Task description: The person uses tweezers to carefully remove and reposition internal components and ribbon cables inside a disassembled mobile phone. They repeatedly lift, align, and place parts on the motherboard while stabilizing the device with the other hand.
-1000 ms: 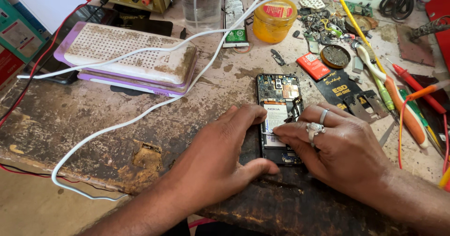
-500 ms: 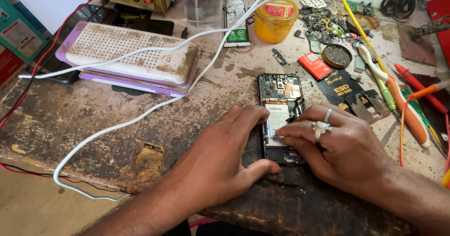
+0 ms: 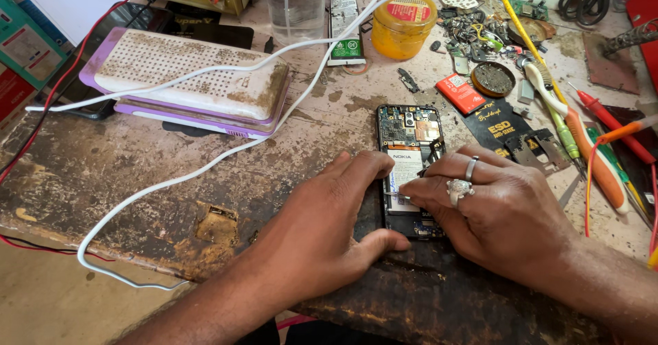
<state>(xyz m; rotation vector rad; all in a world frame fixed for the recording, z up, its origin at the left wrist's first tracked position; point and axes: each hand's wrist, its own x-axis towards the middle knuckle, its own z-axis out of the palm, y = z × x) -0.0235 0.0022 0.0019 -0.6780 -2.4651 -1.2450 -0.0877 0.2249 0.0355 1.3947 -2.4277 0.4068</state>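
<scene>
1. An opened phone (image 3: 410, 170), its back cover off and circuit board and battery bared, is seen lying flat on the worn, stained workbench (image 3: 137, 180), just right of the middle.
2. The phone's lower left edge is pressed by the left hand (image 3: 322, 235); the fingers are laid out flat and the thumb is tucked under the bottom end. Nothing is clasped in it.
3. The right hand (image 3: 493, 211) is laid over the phone's lower right half, with two rings shown on its fingers. Its fingertips (image 3: 411, 193) are pinched together over the battery, and a thin metal tool (image 3: 392, 194), only a sliver of it visible, is gripped there. What kind of tool cannot be told.
4. Both hands are met over the phone, nearly touching.
5. A white cable (image 3: 205, 167) is looped across the bench to the left of the phone, and passes over a purple-edged white perforated box (image 3: 192, 77) at the upper left.
6. Behind the phone, a yellow jar (image 3: 403, 26), a clear bottle (image 3: 295, 5) and a small dark bottle (image 3: 345, 22) are lined up.
7. To the right, a small red part (image 3: 460, 92), a black mat (image 3: 500, 125), a round tin (image 3: 492, 79) and loose scraps are scattered near the phone.
8. Screwdrivers (image 3: 596, 160) with orange and green handles are laid out at the far right, well apart from the left hand.
</scene>
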